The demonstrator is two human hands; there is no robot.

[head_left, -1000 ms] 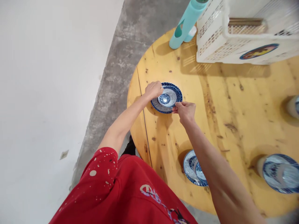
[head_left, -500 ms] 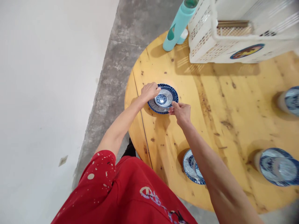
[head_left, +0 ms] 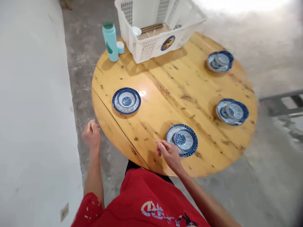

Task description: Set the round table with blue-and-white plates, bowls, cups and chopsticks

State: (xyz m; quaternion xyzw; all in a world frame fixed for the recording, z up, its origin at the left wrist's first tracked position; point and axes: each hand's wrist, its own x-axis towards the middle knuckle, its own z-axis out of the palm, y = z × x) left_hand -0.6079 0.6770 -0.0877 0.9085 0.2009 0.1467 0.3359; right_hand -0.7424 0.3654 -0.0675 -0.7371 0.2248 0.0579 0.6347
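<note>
Beyond the left fingers [head_left: 93, 126], an upright turquoise cylindrical bottle [head_left: 110, 44], a low round turquoise-and-white cap [head_left: 120, 47] and a white perforated plastic crate [head_left: 152, 50] stand on the rounded yellow wooden tabletop [head_left: 151, 113]. Left of those fingers rises a smooth white wall [head_left: 35, 110].

Glossy ceramic-looking plates [head_left: 130, 109], smooth wooden table [head_left: 153, 107]

Left hand [head_left: 91, 135], fingers curled, held beyond the left edge of the table [head_left: 151, 119]. Right hand [head_left: 168, 154], likewise curled, above the table's near side, its forearm slanting inward.
</note>
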